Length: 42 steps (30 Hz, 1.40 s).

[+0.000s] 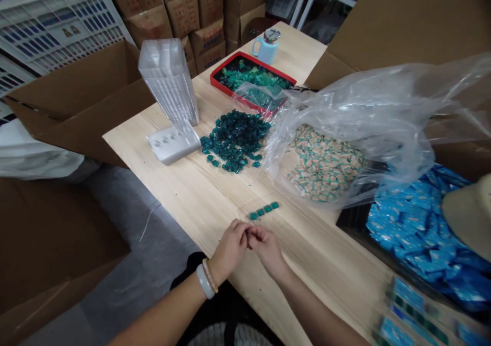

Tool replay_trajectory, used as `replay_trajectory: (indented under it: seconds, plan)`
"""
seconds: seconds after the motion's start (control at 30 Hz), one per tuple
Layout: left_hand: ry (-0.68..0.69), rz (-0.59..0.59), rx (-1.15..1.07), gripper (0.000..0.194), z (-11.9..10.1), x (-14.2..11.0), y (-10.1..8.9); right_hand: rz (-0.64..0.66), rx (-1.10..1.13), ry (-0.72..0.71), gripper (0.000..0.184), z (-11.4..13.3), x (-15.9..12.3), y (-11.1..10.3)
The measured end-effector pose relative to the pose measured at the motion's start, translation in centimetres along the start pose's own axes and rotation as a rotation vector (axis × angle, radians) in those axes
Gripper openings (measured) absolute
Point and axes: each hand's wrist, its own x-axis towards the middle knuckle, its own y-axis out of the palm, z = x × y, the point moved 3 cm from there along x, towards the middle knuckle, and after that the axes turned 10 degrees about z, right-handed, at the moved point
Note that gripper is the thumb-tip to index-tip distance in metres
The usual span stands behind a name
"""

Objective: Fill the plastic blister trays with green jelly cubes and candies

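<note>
My left hand (232,246) and my right hand (267,249) meet fingertip to fingertip at the table's near edge. Both are closed in a pinch; a small dark bit shows between them, too hidden to name. A bracelet and a pale bangle circle my left wrist. Just beyond my fingers, a short row of square green pieces (264,211) lies on the wood, seemingly in a clear plastic tray. Farther off is a loose heap of dark teal pieces (240,136). To its left stand a tall stack of clear plastic trays (169,83) and a lower tray stack (174,142).
A clear bag of small beige-and-green packets (326,164) lies right of the heap. Behind are a red-rimmed tray (251,105) and a blue mug (267,47). Blue packets (418,228) fill a black tray at right; filled packs (414,310) lie nearer. Cardboard boxes (53,233) stand left.
</note>
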Motion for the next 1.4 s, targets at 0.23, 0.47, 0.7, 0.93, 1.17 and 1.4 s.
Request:
replay_trajectory:
  seconds: [0.23,0.47,0.7,0.93,1.17,1.4]
  plan:
    - [-0.499,0.005,-0.717,0.024,1.9,-1.0,1.0,-0.058,-0.375,-0.286,0.019,0.9,-2.7,-0.3]
    - [-0.403,-0.051,-0.512,0.018,2.4,-0.1,1.0,-0.031,-0.725,-0.448,0.021,1.5,-1.3,-1.7]
    - [0.023,-0.126,0.354,0.026,3.8,1.6,-1.6,0.192,-1.268,-0.545,0.014,1.4,3.7,-2.2]
    - [-0.006,-0.111,0.403,0.022,3.9,1.6,-1.6,0.338,-1.343,-0.575,0.018,1.1,4.7,-1.6]
    - [0.068,-0.425,0.62,0.028,1.1,3.3,-6.4,-0.267,-0.969,-0.421,0.02,-1.2,-0.3,-6.9]
    - [0.262,0.15,0.746,0.02,1.1,4.8,1.4,-0.369,-0.963,-0.235,0.013,-3.6,1.2,-3.9]
